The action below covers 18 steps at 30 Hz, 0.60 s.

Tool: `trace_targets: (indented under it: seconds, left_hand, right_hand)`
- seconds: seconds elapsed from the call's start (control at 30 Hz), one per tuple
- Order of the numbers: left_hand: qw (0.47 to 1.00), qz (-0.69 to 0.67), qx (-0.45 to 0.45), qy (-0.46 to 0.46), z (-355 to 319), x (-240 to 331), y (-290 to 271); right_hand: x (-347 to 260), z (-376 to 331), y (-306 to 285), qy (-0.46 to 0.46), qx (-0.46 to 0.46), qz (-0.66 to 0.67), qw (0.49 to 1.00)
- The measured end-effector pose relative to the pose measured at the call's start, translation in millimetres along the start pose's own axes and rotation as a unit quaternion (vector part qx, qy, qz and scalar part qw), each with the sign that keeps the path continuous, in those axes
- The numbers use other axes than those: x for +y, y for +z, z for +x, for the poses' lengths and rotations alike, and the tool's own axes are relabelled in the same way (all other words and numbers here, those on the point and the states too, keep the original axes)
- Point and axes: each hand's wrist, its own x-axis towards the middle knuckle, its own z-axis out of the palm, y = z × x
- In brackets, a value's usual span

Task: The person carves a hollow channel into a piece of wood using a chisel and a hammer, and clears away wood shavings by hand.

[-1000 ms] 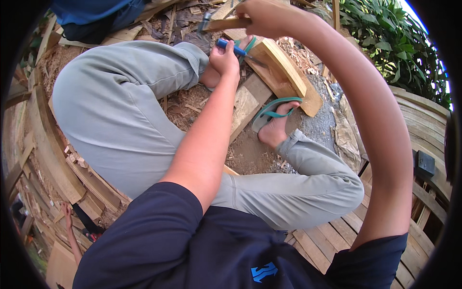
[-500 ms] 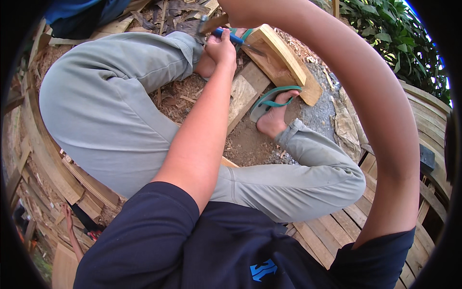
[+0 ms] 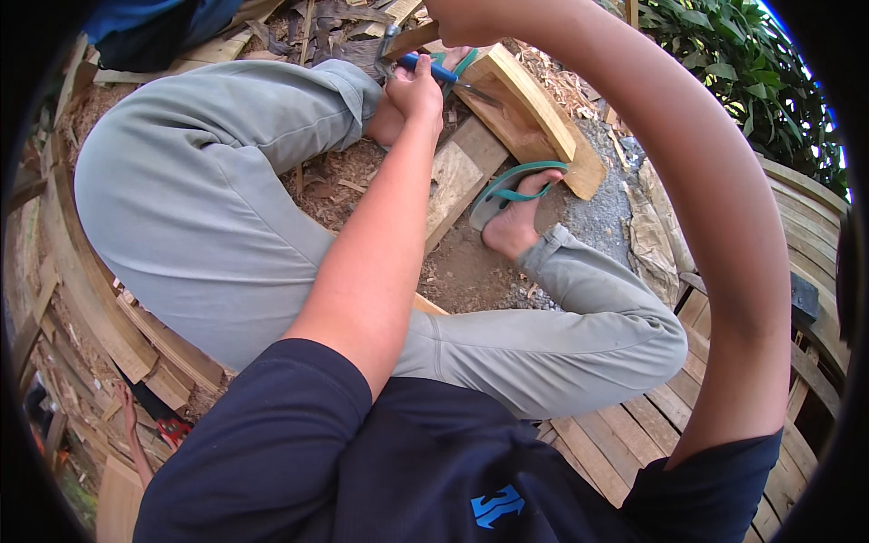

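Observation:
My left hand (image 3: 415, 92) is closed around the blue handle of a chisel (image 3: 438, 71). The chisel's blade slants down to the right, its tip against a wooden piece (image 3: 523, 127) with a raised curved edge. My right hand (image 3: 460, 20), partly cut off by the top of the picture, grips the wooden handle of a hammer (image 3: 416, 41). The hammer's metal head is close to the butt end of the chisel. Under the worked piece lies a flat wooden block (image 3: 457, 185). My sandalled right foot (image 3: 514, 217) is beside the worked piece.
Wood shavings and scraps (image 3: 330, 195) cover the ground between my legs. Green leaves (image 3: 724, 72) fill the upper right, above stacked boards (image 3: 797, 222). Planks (image 3: 625, 425) lie at lower right. At lower left, another person's arm (image 3: 133, 430) shows beside more timber.
My right hand and the hammer have shifted slightly to the right. My left hand and the chisel have stayed almost in place.

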Motion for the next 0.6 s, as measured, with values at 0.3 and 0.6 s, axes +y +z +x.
trace_targets:
  seconds: [0.3,0.6]
  left_hand:
    - [0.995,0.074,0.028,0.058,-23.8,-5.8,9.3]
    - [0.967,0.17,0.073,0.177,-10.8,25.4,22.3]
  right_hand:
    - [29.3,-10.5,29.5,-0.001,0.015,0.024,1.0]
    - [65.3,-134.3,86.6,0.18,0.188,0.253,0.932]
